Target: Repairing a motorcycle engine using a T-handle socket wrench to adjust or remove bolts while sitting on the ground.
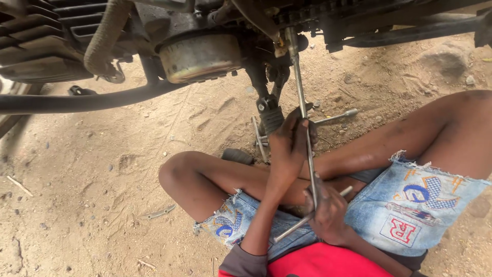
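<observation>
To the far left of the hands hangs the finned engine block (36, 41) of the motorcycle, and beside it, still left of the hands and above them, sits the round metal cover (200, 56) under the engine. On the sandy ground (102, 195) to the lower left of the hands lies a small flat metal piece (160, 211).

The left hand (289, 141) is closed around the long shaft of the cross wrench (306, 154), about halfway up it. Just left of this hand are the footpeg with its rubber (270, 119) and the stand spring. The shaft rises from this hand to a fastener under the frame (291, 37), near the chain.

Below and slightly right of the left hand, the right hand (328, 215) grips the wrench where the crossbar meets the shaft, in the person's lap. One arm of the crossbar sticks out to its lower left, another to its upper right.

In my judgement, the work goes well if the left hand keeps the shaft straight in line with the fastener, so the socket does not slip off, while the right hand turns the crossbar evenly.

To the upper right of the left hand, a second wrench (335, 117) lies on the ground.
</observation>
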